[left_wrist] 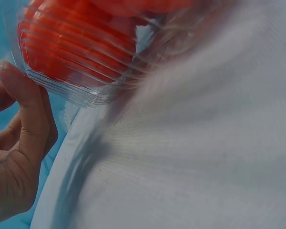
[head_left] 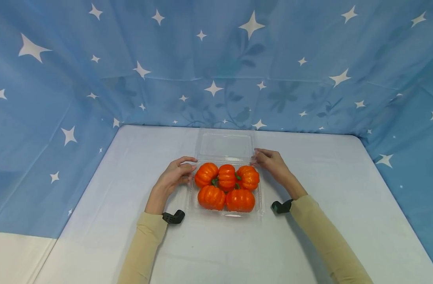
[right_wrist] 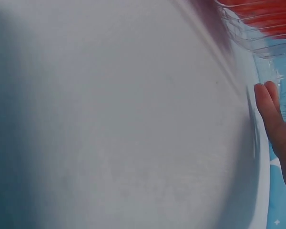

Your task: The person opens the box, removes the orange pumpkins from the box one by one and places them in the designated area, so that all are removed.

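Observation:
A clear plastic clamshell box [head_left: 260,203] lies with its lid [head_left: 226,145] folded back, away from the person. Several glossy orange pumpkins [head_left: 211,197] with green stems fill the base in two rows. At the box's left side, by the hinge, is the left hand [head_left: 174,173], fingers loosely bent. Its thumb [left_wrist: 21,86] comes right up to the clear rim in the left wrist view. The right hand [head_left: 271,159] reaches the lid's right edge near the hinge. Extended fingers [right_wrist: 267,105] show beside the box in the right wrist view.
The box stands on a table with a white cloth [head_left: 216,252]. A blue curtain with white stars [head_left: 212,88] hangs behind and at both sides. Each wrist wears a black camera, one at the left [head_left: 173,217] and one at the right [head_left: 281,206].

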`<action>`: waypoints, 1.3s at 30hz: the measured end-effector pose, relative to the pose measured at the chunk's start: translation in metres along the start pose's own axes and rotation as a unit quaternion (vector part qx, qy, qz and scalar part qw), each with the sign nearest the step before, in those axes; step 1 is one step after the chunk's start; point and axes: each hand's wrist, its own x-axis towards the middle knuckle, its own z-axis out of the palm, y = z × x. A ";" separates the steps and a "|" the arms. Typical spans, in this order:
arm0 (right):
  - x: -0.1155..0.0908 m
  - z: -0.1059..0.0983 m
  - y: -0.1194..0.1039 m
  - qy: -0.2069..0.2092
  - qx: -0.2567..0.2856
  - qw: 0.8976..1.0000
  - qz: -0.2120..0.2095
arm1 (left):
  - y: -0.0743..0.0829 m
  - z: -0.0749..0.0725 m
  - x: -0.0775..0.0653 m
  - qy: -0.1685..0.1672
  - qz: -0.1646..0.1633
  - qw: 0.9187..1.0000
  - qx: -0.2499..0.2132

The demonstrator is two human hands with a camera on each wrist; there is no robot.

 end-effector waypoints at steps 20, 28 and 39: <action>-0.054 -0.006 -0.026 0.018 -0.222 0.957 -0.185 | 0.002 0.001 -0.001 -0.004 0.010 1.000 -0.003; -0.077 0.004 -0.036 -0.072 -0.282 0.928 -0.233 | 0.003 0.001 -0.002 -0.008 0.008 1.000 0.004; -0.086 0.019 -0.048 -0.101 -0.407 0.880 -0.225 | 0.003 0.002 0.000 -0.012 0.009 1.000 0.009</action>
